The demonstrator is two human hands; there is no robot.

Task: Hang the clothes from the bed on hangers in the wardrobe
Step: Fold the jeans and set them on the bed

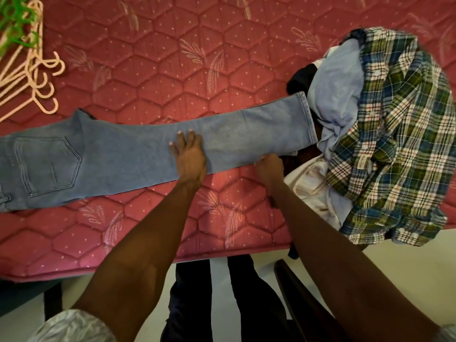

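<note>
Light blue jeans [118, 154] lie folded lengthwise across the red quilted mattress [172, 58], waist at the left, hems at the right. My left hand [188, 156] presses flat on the leg, fingers straight. My right hand [269, 166] grips the near edge of the leg close to the hem, fingers curled under the denim. A pile of clothes sits at the right: a green and blue plaid shirt [399, 124] on top, a pale blue garment [335, 95], a white one [315, 188] and something dark beneath. Pink hangers [37, 77] lie at the far left, with a green hanger [17, 21].
The mattress edge [148, 257] runs along the front, with pale floor [407, 275] below. My dark trouser legs [222, 292] stand against the bed. A dark wooden piece [296, 287] angles up at the lower right.
</note>
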